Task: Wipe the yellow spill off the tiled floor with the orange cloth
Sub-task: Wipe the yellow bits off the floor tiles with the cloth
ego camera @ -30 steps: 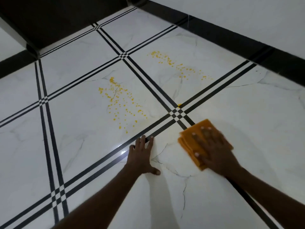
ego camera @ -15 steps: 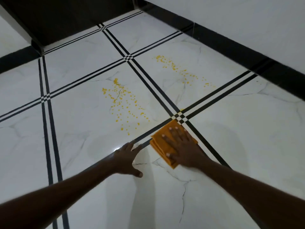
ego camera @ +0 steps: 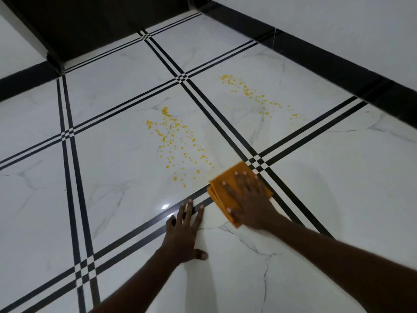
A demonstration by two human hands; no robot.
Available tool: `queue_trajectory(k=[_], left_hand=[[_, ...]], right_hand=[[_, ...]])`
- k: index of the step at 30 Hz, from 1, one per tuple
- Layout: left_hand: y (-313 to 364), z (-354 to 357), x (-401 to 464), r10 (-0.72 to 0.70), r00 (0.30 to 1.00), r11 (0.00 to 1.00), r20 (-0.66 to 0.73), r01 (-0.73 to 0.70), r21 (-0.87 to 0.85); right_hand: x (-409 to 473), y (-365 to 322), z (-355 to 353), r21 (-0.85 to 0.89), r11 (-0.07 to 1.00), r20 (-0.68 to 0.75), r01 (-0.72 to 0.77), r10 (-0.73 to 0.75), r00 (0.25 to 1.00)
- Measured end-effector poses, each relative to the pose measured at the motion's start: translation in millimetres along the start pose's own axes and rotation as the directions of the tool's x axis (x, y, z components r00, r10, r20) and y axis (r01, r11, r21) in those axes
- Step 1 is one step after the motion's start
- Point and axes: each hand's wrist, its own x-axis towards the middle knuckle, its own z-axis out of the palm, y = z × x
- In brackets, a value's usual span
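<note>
1. Floor: glossy white marble-look tiles, divided by paired black stripes that cross in small checkered squares. It fills most of the view.
2. Wall: a pale surface at upper right, with a black skirting band along its foot where it meets the floor.
3. Dark recess: a shadowed block at the top left, above the far tiles.
4. Near spill: yellow droplets scattered over the tile ahead of my hands. Its lowest drops lie just beyond the cloth's far-left edge, apart from it.
5. Far spill: a second trail of yellow droplets on the next tile, across the stripes, well apart from the cloth.
6. Cloth: orange and folded, lying flat on the floor. It covers the black stripes just beside the checkered crossing; its far corner sits next to that crossing.
7. My right hand: pressed palm-down on the cloth, fingers spread and straight, not curled around it. The cloth is pinned under the palm rather than pinched.
8. My left hand: flat on the bare tile just left of the cloth, fingers apart, with the tips reaching the black stripes. It holds nothing.
</note>
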Motion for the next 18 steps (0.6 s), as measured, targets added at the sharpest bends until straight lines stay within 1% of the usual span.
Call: queue_trajectory(k=[1,2,3,4,5,7,8,9,10,11,13,14,15,16,17,18], left_hand=[[0,1,0,0.006,1.0,1.0,-0.003,-0.006,0.005],[1,1,1,0.012,1.0,1.0,-0.01,-0.012,0.021],[1,4,1,0.015,1.0,0.999,-0.017,-0.014,0.038],[2,5,1,0.016,0.999,0.998,-0.038,-0.014,0.053],[1,5,1,0.014,0.999,0.998,-0.049,-0.01,0.067],[3,7,3,0.008,0.999,0.996,-0.036,-0.005,0.089],[3,7,4,0.008,1.0,0.995,-0.028,-0.005,0.095],[3,8,5,0.008,1.0,0.996,-0.02,-0.007,0.094],[3,7,5,0.01,1.0,0.996,-0.018,-0.008,0.084],[1,7,5,0.012,1.0,0.997,-0.008,-0.011,0.07],[-1,7,5,0.019,1.0,0.999,0.014,-0.019,0.039],[-1,5,4,0.021,1.0,1.0,0.015,-0.021,0.021],[-1,3,2,0.02,1.0,1.0,0.017,-0.02,0.007],[1,1,1,0.018,1.0,1.0,0.024,-0.018,0.002],[3,-2,2,0.014,0.999,1.0,0.033,-0.014,0.006],[6,-4,1,-0.003,0.999,1.0,0.044,0.003,0.01]], right_hand=[[-20,12,3,0.012,1.0,0.05,0.016,-0.017,0.999],[-31,31,1,0.005,1.0,0.013,0.018,-0.018,1.0],[-37,54,0,-0.019,1.0,-0.013,-0.025,0.025,1.0],[-33,78,-2,-0.052,0.995,-0.054,-0.086,0.083,0.995],[-21,99,-5,-0.06,0.981,-0.091,-0.186,0.181,0.979],[14,118,-14,-0.069,0.923,-0.072,-0.378,0.373,0.925],[28,114,-16,-0.039,0.903,-0.04,-0.429,0.427,0.903],[35,103,-14,-0.015,0.902,-0.042,-0.431,0.43,0.902],[38,88,-10,-0.007,0.919,-0.038,-0.394,0.393,0.919],[35,71,-4,-0.012,0.944,-0.025,-0.33,0.33,0.944],[23,38,1,0.013,0.989,0.066,-0.147,0.146,0.987],[17,28,-1,0.053,0.995,0.103,-0.085,0.079,0.992],[14,24,-8,0.096,0.994,0.14,-0.058,0.045,0.989],[13,24,-21,0.201,0.974,0.181,-0.103,0.066,0.981],[13,28,-34,0.305,0.933,0.163,-0.191,0.146,0.976],[14,33,-43,0.365,0.886,0.104,-0.286,0.267,0.958]])
